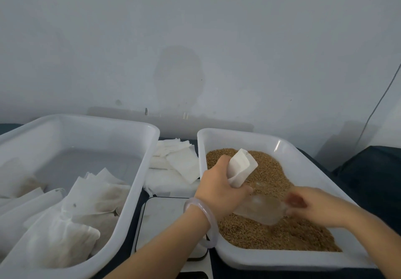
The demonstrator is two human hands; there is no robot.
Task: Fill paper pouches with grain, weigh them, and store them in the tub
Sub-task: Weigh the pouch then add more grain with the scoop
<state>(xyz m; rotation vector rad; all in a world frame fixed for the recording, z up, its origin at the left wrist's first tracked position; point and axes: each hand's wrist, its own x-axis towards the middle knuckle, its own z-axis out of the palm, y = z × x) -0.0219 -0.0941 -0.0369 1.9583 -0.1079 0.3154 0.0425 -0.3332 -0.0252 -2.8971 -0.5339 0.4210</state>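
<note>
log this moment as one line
step: filling | left hand: holds pouch above grain | right hand: holds scoop in grain | tub: filled pouches inside

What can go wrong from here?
1. The left hand grips the pouch round its middle, so its mouth looks only partly open: grain may spill at the pour.
2. The right hand and clear scoop are motion-blurred: a fast scoop could fling grain over the grain tub rim onto the scale.
</note>
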